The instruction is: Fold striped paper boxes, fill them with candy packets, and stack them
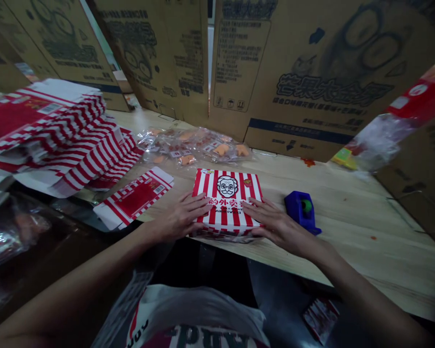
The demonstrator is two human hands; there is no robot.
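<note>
Red-and-white striped carton [227, 203], folded shut, lying flat on the worktop [351, 241] at its near edge, roughly in front of the person. Close to square, so no clear long axis; stripes run 12 to 6, printed top faces up. Cartoon portrait of an old man in glasses sits toward 12, red Chinese lettering below it, both upright to the wearer. Left hand [181, 217] at 9, fingers [199, 205] spread over the carton's edge; right hand [279, 224] at 3, fingers [252, 209] lying on the top. Both palm down, holding the carton between them. Blue tape dispenser [300, 212] just beside the right hand. Flat carton blank [134, 198] at 9, blank stack [61, 135] at 10, clear bags of orange pieces [194, 145] at 12, cardboard boxes [304, 82] behind.
</note>
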